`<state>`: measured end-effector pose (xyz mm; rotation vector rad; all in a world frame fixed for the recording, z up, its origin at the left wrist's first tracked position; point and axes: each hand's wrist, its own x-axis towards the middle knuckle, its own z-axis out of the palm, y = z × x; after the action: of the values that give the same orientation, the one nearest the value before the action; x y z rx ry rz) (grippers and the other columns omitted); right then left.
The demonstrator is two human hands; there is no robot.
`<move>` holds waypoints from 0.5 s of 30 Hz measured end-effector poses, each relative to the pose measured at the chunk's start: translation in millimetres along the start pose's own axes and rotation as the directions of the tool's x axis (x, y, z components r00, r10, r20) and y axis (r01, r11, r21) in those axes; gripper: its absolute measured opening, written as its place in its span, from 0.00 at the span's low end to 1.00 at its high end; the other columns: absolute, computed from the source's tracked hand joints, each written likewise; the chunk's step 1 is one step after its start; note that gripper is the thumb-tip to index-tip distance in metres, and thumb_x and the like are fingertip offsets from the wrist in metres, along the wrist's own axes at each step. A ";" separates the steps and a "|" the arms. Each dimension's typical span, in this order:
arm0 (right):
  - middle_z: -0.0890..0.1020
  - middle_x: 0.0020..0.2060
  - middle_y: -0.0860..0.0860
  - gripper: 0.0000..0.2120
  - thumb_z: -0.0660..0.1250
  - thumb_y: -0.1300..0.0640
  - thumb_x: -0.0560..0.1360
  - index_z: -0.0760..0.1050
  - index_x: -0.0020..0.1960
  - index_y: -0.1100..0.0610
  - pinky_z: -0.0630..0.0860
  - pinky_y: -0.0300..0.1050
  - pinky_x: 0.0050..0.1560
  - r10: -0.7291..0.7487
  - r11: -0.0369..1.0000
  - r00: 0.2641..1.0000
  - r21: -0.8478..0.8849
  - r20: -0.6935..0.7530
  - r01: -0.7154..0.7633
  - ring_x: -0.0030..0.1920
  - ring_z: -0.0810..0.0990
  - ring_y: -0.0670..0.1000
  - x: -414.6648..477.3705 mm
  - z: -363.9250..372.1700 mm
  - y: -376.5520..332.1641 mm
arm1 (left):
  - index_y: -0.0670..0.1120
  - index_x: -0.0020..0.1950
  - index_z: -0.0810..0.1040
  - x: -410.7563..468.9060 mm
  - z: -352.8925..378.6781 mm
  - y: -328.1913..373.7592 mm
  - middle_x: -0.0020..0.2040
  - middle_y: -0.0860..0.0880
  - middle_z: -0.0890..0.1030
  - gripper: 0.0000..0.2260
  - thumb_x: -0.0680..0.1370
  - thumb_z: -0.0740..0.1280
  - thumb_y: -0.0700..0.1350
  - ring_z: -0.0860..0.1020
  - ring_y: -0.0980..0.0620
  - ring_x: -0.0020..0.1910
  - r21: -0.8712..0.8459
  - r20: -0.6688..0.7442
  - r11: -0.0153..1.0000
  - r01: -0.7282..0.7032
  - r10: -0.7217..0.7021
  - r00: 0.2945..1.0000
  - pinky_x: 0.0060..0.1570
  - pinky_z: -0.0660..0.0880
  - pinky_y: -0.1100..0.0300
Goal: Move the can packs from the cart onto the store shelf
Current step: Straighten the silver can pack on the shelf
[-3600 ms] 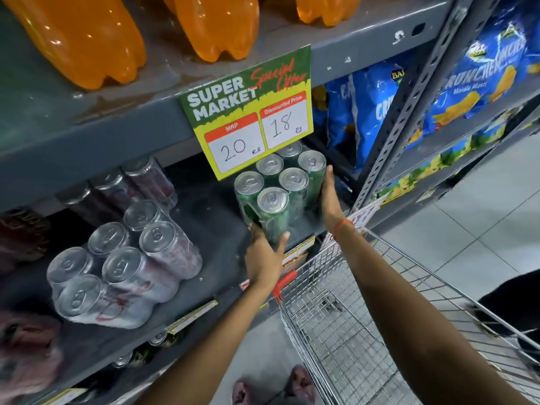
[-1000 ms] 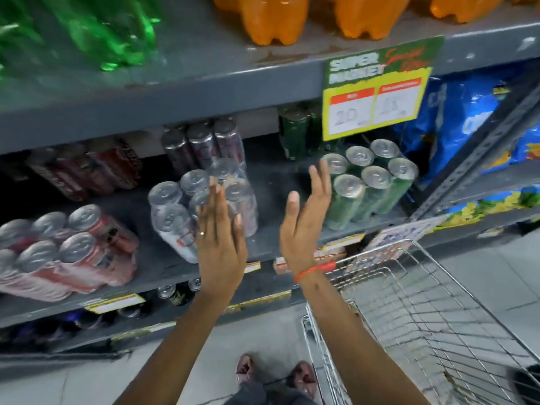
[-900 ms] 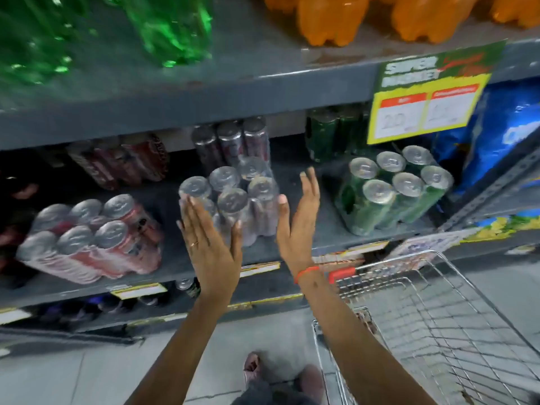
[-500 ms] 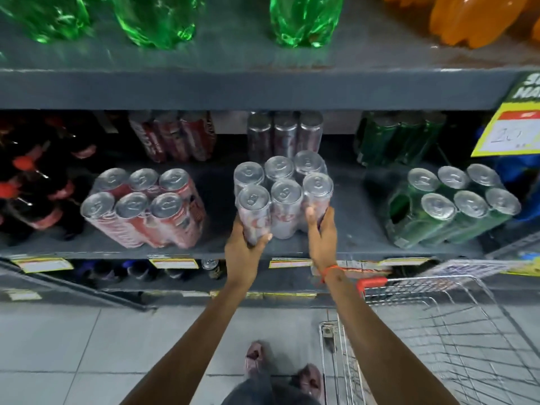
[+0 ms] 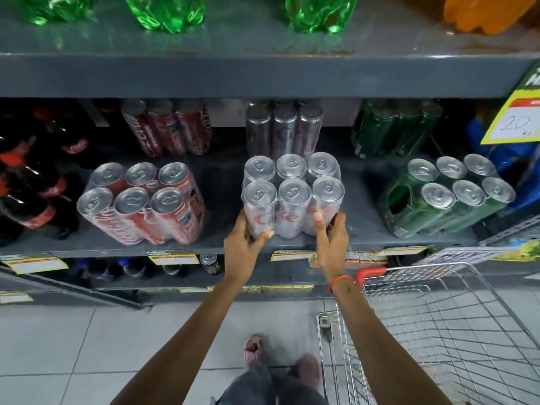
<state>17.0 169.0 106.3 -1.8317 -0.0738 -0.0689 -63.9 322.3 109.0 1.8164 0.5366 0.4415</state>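
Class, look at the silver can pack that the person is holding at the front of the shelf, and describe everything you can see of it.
The silver can pack is six slim, silver cans with red lettering, in two rows of three, wrapped in clear plastic film. The pull-tab tops face the camera. It sits at the front of the grey shelf, between a red can pack and a green can pack, with another silver pack behind it. The left hand has a grip on its left lower corner, and the right hand on its right.
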 end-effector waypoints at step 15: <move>0.79 0.47 0.51 0.32 0.58 0.26 0.67 0.68 0.50 0.55 0.67 0.22 0.40 0.028 1.000 0.997 0.003 -0.072 -0.028 0.45 0.76 0.47 -7.9 4.5 -5.2 | 0.47 0.72 0.68 5.8 -3.4 -10.7 0.59 0.51 0.82 0.31 0.71 0.74 0.46 0.81 0.55 0.57 -0.022 0.059 1.000 0.004 -0.003 0.998 0.60 0.77 0.52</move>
<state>8.6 174.5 109.4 -1.8264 0.0024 -0.1145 -62.5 331.0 99.9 1.8016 0.4929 0.3890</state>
